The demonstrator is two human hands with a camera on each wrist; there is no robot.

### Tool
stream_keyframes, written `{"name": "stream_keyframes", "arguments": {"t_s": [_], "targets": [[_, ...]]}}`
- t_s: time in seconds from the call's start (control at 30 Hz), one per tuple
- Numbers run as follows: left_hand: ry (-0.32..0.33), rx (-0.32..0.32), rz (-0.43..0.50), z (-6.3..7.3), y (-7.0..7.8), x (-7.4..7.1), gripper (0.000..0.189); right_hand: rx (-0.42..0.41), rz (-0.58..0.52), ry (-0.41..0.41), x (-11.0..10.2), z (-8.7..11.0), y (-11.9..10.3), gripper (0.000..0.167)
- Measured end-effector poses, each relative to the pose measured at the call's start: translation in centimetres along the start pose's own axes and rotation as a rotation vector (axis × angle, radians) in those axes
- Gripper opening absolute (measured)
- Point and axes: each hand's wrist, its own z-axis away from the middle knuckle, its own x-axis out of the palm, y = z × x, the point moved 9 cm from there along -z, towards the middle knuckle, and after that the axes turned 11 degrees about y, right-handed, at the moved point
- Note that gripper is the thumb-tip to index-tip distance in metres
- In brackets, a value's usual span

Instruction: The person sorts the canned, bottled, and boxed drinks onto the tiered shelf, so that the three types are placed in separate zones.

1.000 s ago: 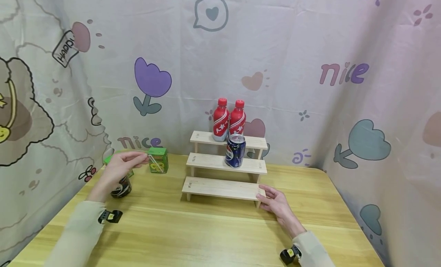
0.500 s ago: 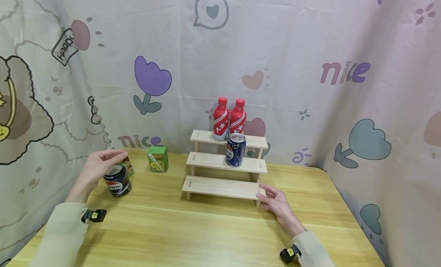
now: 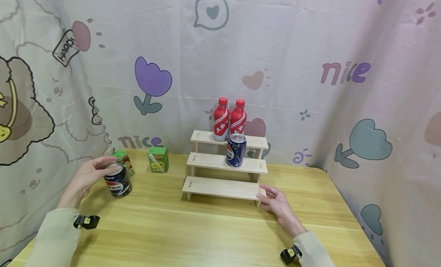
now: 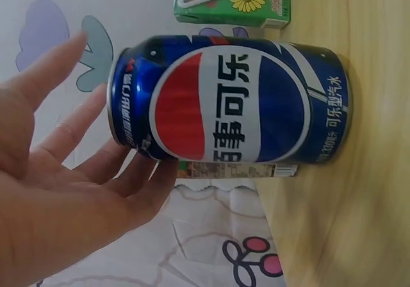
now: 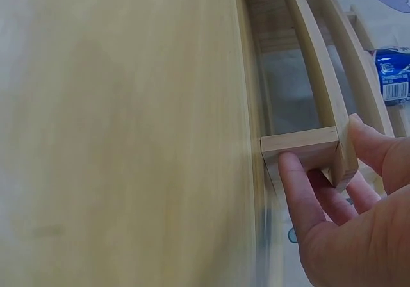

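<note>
My left hand [image 3: 86, 179] is at the top of a dark blue Pepsi can [image 3: 118, 183] standing on the table at the left. In the left wrist view, its thumb is spread clear of the can [image 4: 237, 101], while the other fingers reach along the can's far upper side; whether they touch it is unclear. My right hand [image 3: 277, 207] grips the right end of the lowest step of a three-tier wooden stand [image 3: 220, 187], thumb on the board and fingers against the end support below. Another Pepsi can [image 3: 236, 152] stands on the middle step.
Two red bottles [image 3: 221, 121] stand side by side on the top step. A green juice box [image 3: 158, 160] with a straw is left of the stand, and another juice box [image 3: 128, 163] is behind the left can. A patterned curtain [image 3: 289, 41] encloses the table.
My left hand has moved left and down from in front of the upright juice box to the top of the left can, uncovering the second juice box. My right hand has stayed put.
</note>
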Motion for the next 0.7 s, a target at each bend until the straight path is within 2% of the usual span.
{"name": "stream_keyframes", "arguments": {"t_s": [0.23,0.47,0.7], "targets": [[-0.031,-0.016,-0.068,0.0,-1.0,0.4,0.082,0.001,-0.001,-0.001,0.0,0.0,0.0,0.052],[-0.095,-0.076,-0.093,0.3,-2.4,1.2,0.099,0.000,-0.001,-0.005,-0.1,0.0,-0.1,0.052],[-0.098,-0.106,-0.107,0.6,-2.7,1.7,0.110,0.001,0.005,0.001,-0.1,0.1,0.0,0.051]]}}
